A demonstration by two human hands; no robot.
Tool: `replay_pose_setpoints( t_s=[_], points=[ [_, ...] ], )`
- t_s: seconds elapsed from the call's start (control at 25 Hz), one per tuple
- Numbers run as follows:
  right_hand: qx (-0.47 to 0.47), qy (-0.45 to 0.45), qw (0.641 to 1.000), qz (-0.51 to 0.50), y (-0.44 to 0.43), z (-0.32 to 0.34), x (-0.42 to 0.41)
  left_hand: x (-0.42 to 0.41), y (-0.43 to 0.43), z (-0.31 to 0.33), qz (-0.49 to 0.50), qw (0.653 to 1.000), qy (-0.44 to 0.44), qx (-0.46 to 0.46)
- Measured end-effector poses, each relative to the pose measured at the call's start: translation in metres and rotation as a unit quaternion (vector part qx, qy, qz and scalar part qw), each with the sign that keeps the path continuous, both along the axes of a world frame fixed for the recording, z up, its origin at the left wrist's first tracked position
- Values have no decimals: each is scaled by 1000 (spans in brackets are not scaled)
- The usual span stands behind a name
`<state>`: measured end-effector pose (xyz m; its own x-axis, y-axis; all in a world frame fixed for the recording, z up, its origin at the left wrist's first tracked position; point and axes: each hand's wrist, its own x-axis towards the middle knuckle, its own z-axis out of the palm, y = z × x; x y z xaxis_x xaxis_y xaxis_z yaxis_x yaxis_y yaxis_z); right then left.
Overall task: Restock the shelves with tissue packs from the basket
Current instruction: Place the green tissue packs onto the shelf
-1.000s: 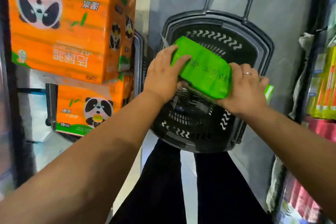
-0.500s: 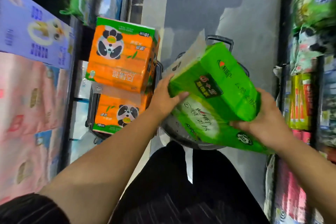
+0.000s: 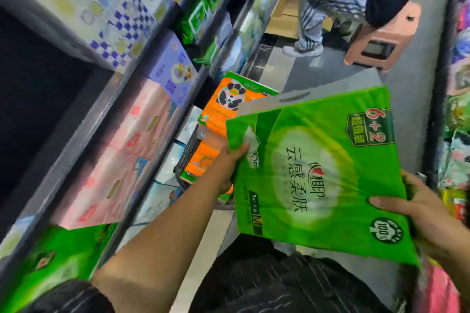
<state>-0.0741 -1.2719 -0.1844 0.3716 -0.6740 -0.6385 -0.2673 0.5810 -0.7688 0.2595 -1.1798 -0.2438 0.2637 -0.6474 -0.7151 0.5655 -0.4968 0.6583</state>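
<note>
Pack: green pack (image 3: 318,173) is being held in the air, broad face up, over the person's lap, beside the shelves (image 3: 142,99).
Left hand (image 3: 229,162): is gripping the pack's left edge, fingers curled on it.
Right hand (image 3: 427,213): is clasping the right edge, thumb pressing on top.
Behind: orange packs (image 3: 223,109) are sitting near the shelves.

Both bare arms reach forward. The left hand (image 3: 229,160) grips the green tissue pack's (image 3: 318,173) left edge. The right hand (image 3: 417,213) clasps its lower right corner.
</note>
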Motion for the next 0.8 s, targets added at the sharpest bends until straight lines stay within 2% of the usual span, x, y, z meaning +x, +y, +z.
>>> replay_pose_setpoints(
  t_s=[0.12, 0.24, 0.4, 0.64, 0.8],
  points=[
    [51, -60, 996, 44, 1, 6, 9, -15, 45, 20, 66, 996, 67, 3],
    [54, -80, 991, 95, 4, 10, 24, -28, 100, 29, 158, 986, 55, -1],
    [35, -93, 971, 217, 25, 13, 60, -45, 175, 51, 285, 958, 11, -20],
    [-41, -139, 926, 350, 92, 33, 123, -63, 286, 95, 436, 900, -27, -13],
    [-150, -152, 889, 405, 142, 57, 163, -63, 356, 122, 484, 870, -88, -43]
  ],
)
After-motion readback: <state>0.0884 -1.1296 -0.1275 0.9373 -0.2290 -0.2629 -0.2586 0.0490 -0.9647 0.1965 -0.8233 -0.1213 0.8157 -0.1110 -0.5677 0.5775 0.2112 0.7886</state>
